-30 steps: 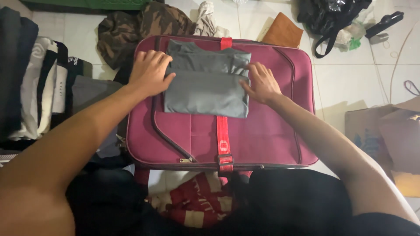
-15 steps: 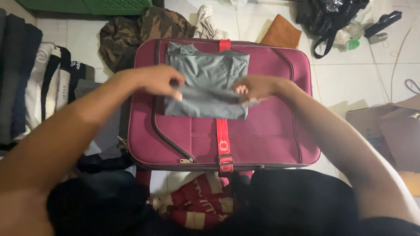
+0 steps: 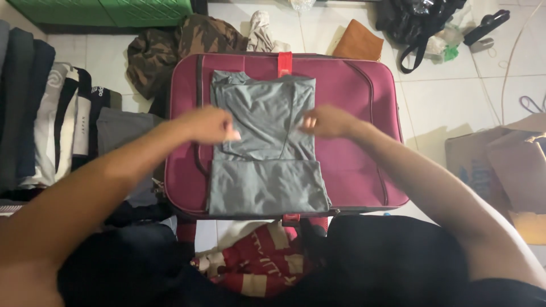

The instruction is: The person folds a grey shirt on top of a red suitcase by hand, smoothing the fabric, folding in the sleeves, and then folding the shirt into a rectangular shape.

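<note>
A grey shirt (image 3: 264,148) lies lengthwise on a closed maroon suitcase (image 3: 358,131) that has a red strap (image 3: 285,62). Its lower flap is spread flat down to the suitcase's near edge. My left hand (image 3: 209,125) is at the shirt's left edge, about halfway along, with the fingers pinched together on the fabric. My right hand (image 3: 327,120) is at the right edge at the same height, fingers curled on the cloth. Both hands are slightly blurred.
Folded clothes (image 3: 51,113) are stacked at the left. A camouflage garment (image 3: 165,42) lies behind the suitcase and a red and white cloth (image 3: 261,258) in front. A black bag (image 3: 415,23) sits far right, cardboard boxes (image 3: 500,165) at the right, and a green crate (image 3: 102,8) at top left.
The folded shirt has been opened out: both hands lifted its near fold, and the flap now lies toward me, making the shirt about twice as long. The hands moved slightly back.
</note>
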